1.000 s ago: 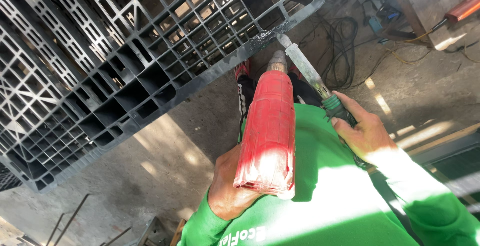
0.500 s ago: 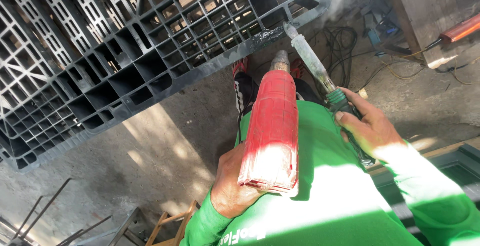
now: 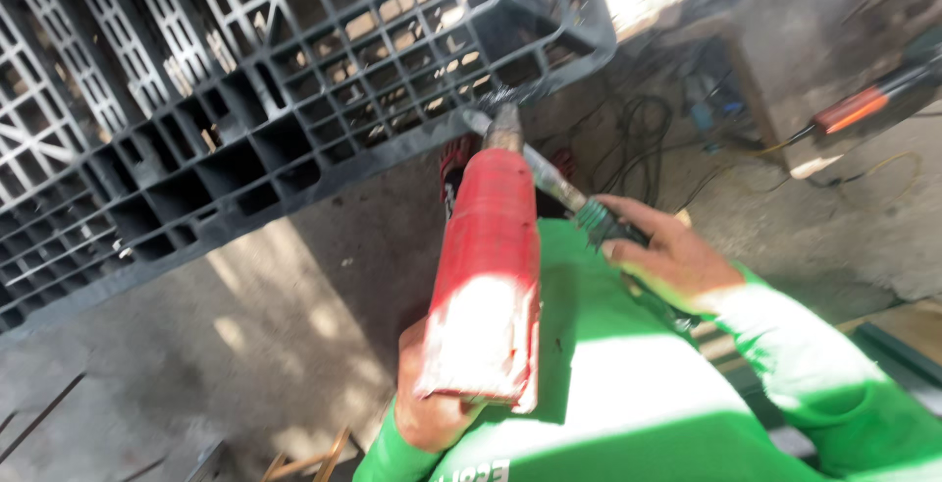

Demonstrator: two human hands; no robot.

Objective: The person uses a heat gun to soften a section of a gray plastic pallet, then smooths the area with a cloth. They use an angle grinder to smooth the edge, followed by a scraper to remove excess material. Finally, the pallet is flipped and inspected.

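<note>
- Red heat gun [image 3: 486,276] gripped from below by the left hand [image 3: 432,403], fingers wrapped around its grip, nozzle aimed up at the lower edge of the black plastic pallet [image 3: 294,99], probably to put heat on one spot of the rim.
- Flat metal blade tool [image 3: 535,168] held by the right hand [image 3: 662,256], fingers clenched on its green handle, tip laid beside the nozzle at the same spot on the pallet edge, seemingly so that the heated spot can be worked at once.
- Pallet tilted on edge across the upper left, grid side toward the camera, above the concrete floor [image 3: 245,325].
- Hard to tell whether blade tip and nozzle touch the pallet: motion blur and haze there.
- Most of the left hand hidden behind the gun body; thumb not visible.
- Orange-handled tool [image 3: 854,109] and dark cables [image 3: 638,129] lying at the upper right, too blurred to identify further.
- Both forearms in bright green sleeves, cut off by the frame's lower edge.
</note>
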